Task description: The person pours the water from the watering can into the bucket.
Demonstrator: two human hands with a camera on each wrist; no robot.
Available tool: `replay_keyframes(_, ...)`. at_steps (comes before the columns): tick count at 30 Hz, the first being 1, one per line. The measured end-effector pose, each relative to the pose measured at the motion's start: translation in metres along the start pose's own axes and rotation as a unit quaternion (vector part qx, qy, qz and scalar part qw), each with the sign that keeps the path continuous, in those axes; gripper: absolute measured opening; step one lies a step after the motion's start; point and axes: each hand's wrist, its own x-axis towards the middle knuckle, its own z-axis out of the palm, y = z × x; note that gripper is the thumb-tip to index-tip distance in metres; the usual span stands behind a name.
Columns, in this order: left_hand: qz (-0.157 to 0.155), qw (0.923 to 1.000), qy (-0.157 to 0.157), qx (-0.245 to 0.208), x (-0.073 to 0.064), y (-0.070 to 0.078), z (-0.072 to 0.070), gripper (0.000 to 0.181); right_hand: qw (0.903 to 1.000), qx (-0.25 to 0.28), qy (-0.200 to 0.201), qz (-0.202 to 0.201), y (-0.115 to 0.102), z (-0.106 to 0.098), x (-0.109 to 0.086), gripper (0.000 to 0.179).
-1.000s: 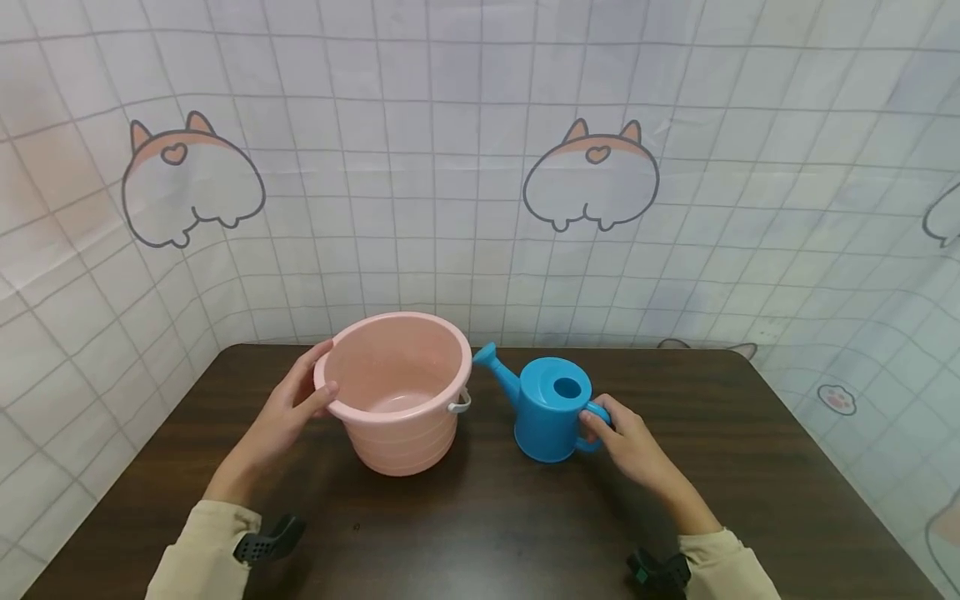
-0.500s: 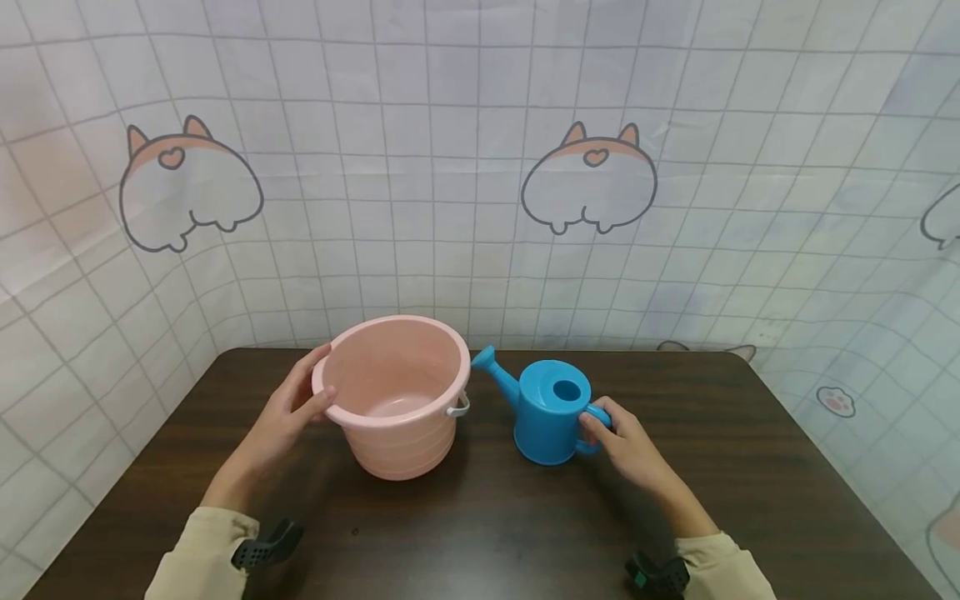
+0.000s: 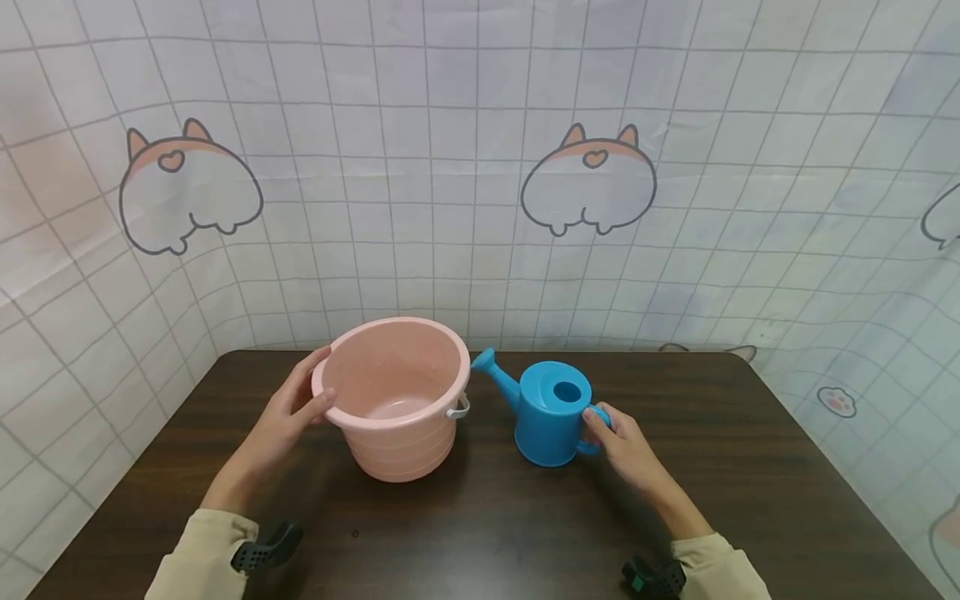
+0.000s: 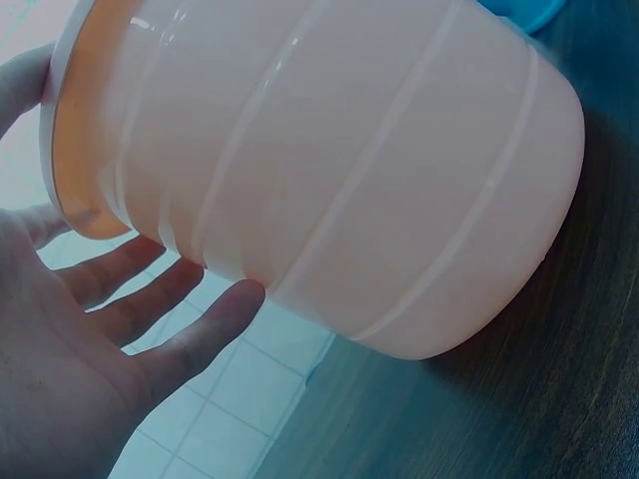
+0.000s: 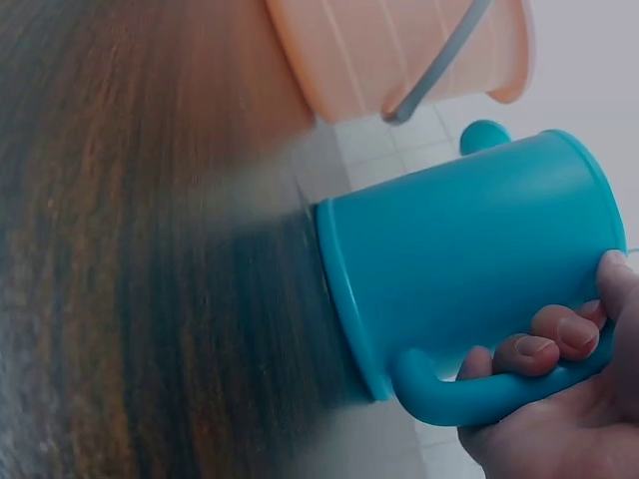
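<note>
Blue cylindrical plastic watering can (image 3: 542, 437) and pink round plastic bucket (image 3: 401, 450) stand side by side on the dark wood-grain table (image 3: 480, 542). Nearest you are your cream sleeves (image 3: 198, 554) and black wrist straps (image 3: 268, 548). Beyond them, right of the table's middle, your right hand (image 3: 632, 448) grips the watering can, fingers curled through its handle (image 5: 444, 401); the can's body lies just left of that grip, spout (image 3: 501, 381) toward the bucket. Nearer the far-left corner, your left hand (image 3: 283, 417) holds the bucket, thumb at the rim (image 3: 397, 422), fingers along the outer wall, the bucket just right of the palm. Past the far edge hangs white grid-patterned cloth (image 3: 465, 225).
</note>
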Motion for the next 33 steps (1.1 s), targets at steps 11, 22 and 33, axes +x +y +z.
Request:
replay_keyframes(11,-0.005,1.0000,0.005,-0.005,-0.003,-0.004,0.000,0.056,0.9991,0.029,-0.024,0.018,-0.003,0.005,0.000,0.044)
replay_keyframes(22,0.005,0.9999,0.003,-0.016,0.000,-0.005,0.005,0.057,0.9797,0.186,0.047,0.057,-0.003,0.006,-0.002,0.046)
replay_keyframes(33,0.000,0.9999,0.011,-0.013,-0.001,-0.003,0.002,0.056,0.9662,0.220,0.116,0.069,-0.008,0.015,-0.003,0.048)
